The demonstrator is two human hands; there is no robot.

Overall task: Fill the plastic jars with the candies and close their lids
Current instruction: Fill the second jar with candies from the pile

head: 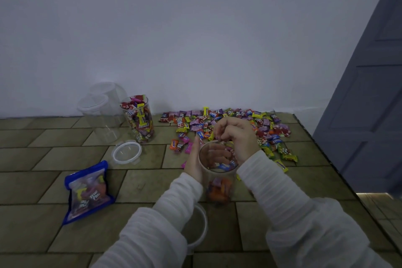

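A clear plastic jar [218, 189] stands in front of me with a few candies at its bottom. My left hand [194, 162] grips its left wall near the rim. Over the jar's mouth hovers my right hand [235, 136], fingers curled downward; I cannot make out whether it holds candy. A heap of wrapped candies [235, 124] spreads behind the jar toward the wall. A full jar [139, 122] without a lid stands at the left, with two empty jars [97, 115] behind it. One lid [126, 153] lies near the full jar; another lid [199, 228] lies under my left sleeve.
A blue-edged candy pouch [88, 191] lies on the tiled floor [43, 159] at the left. A white wall runs along the back. A grey door [369, 104] stands at the right, beside the floor's edge.
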